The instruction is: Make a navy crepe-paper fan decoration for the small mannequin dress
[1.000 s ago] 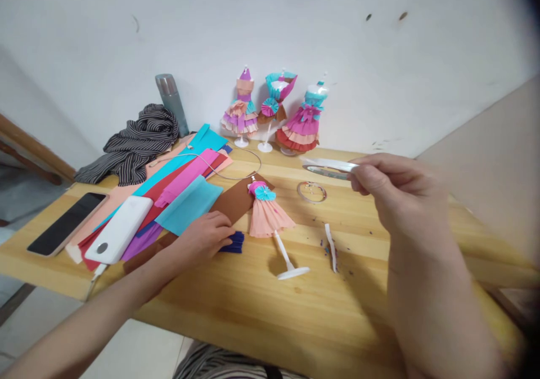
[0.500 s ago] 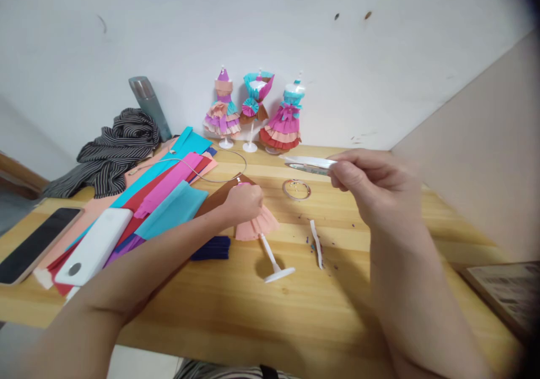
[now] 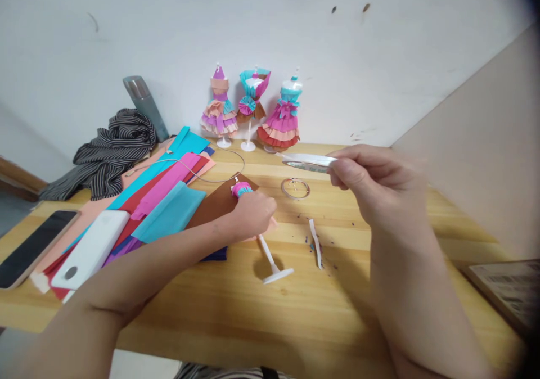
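Left hand (image 3: 253,213) is curled shut over the skirt of the dress doll (image 3: 266,254), which lies flat on the tabletop (image 3: 295,323). I read its long axis as slanting from the bodice, up-left of the knuckles, to the round foot, down-right. Right hand (image 3: 371,188) is farther off to the right, raised, pinching a slim white tool (image 3: 310,162).

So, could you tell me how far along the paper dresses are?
Three dressed mannequins stand by the wall, seemingly finished. The left hand grips a fourth mannequin lying on the table; the right hand holds a white tool. Its single peach skirt probably needs more layers from the paper sheets.
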Action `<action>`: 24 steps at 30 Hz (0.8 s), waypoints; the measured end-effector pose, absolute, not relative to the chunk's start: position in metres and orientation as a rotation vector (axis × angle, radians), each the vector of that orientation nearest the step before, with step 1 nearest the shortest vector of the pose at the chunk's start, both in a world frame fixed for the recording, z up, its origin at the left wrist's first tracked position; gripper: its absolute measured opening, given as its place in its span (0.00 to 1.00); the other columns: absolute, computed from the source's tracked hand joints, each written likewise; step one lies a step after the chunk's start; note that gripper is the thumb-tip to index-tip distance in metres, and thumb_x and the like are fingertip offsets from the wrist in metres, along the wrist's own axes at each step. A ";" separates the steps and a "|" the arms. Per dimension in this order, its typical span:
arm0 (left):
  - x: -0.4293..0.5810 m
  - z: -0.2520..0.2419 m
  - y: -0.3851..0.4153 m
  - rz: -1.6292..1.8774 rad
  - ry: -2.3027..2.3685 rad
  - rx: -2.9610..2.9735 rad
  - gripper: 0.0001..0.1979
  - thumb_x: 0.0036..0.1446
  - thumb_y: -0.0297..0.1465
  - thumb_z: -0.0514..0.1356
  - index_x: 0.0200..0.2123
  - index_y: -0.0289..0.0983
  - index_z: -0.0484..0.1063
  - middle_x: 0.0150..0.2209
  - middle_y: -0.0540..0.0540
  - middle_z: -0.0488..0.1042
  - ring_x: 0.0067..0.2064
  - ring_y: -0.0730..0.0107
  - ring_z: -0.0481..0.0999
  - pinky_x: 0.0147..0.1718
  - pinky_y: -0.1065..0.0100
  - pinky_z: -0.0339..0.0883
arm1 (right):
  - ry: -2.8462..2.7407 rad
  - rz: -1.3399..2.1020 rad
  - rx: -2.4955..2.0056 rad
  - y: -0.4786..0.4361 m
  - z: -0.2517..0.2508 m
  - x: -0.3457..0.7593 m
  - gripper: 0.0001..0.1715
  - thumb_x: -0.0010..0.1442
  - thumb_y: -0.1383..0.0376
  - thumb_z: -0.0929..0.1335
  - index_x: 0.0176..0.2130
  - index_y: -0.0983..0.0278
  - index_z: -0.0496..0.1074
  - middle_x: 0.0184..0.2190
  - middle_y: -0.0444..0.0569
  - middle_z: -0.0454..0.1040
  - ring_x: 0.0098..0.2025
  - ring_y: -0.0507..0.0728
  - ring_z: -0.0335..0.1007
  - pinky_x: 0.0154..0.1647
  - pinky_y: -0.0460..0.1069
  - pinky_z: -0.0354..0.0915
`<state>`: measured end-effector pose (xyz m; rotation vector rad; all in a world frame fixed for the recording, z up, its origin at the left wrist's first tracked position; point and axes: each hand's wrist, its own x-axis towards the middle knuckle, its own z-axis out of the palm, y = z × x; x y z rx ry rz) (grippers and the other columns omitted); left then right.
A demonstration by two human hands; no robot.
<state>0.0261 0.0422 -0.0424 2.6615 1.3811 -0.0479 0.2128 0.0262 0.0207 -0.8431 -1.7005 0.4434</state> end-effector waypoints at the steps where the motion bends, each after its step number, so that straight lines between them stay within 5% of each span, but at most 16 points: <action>1: 0.029 -0.043 0.040 -0.012 1.362 2.666 0.10 0.52 0.23 0.56 0.32 0.30 0.78 0.32 0.33 0.79 0.38 0.50 0.80 0.31 0.62 0.68 | -1.690 0.445 -0.843 0.026 0.021 0.212 0.15 0.62 0.54 0.70 0.28 0.59 0.76 0.18 0.42 0.68 0.21 0.52 0.63 0.22 0.49 0.58; 8: 0.069 -0.041 0.021 0.277 1.062 2.740 0.12 0.60 0.27 0.53 0.31 0.35 0.76 0.35 0.43 0.77 0.38 0.62 0.76 0.30 0.66 0.63 | -1.668 0.459 -0.822 0.028 0.019 0.213 0.13 0.61 0.58 0.71 0.29 0.63 0.77 0.19 0.43 0.70 0.21 0.50 0.64 0.22 0.47 0.59; 12: 0.077 -0.043 0.020 0.276 0.986 2.768 0.09 0.53 0.20 0.55 0.31 0.33 0.75 0.36 0.42 0.76 0.36 0.62 0.74 0.25 0.65 0.57 | -1.643 0.411 -0.862 0.027 0.019 0.216 0.08 0.59 0.64 0.71 0.29 0.64 0.77 0.19 0.42 0.70 0.22 0.50 0.63 0.24 0.47 0.59; 18: 0.061 -0.042 0.006 0.403 0.968 2.640 0.10 0.60 0.27 0.55 0.29 0.36 0.75 0.33 0.46 0.76 0.36 0.64 0.74 0.26 0.65 0.54 | -1.689 0.412 -0.913 0.030 0.018 0.214 0.08 0.59 0.65 0.69 0.28 0.64 0.75 0.18 0.41 0.70 0.21 0.50 0.64 0.22 0.46 0.59; 24: 0.025 -0.021 -0.009 0.520 1.120 2.275 0.29 0.62 0.45 0.54 0.12 0.36 0.61 0.15 0.50 0.61 0.23 0.72 0.62 0.26 0.66 0.50 | -1.813 0.369 -0.948 0.033 0.012 0.204 0.09 0.59 0.64 0.68 0.29 0.63 0.75 0.21 0.43 0.73 0.23 0.52 0.67 0.25 0.47 0.63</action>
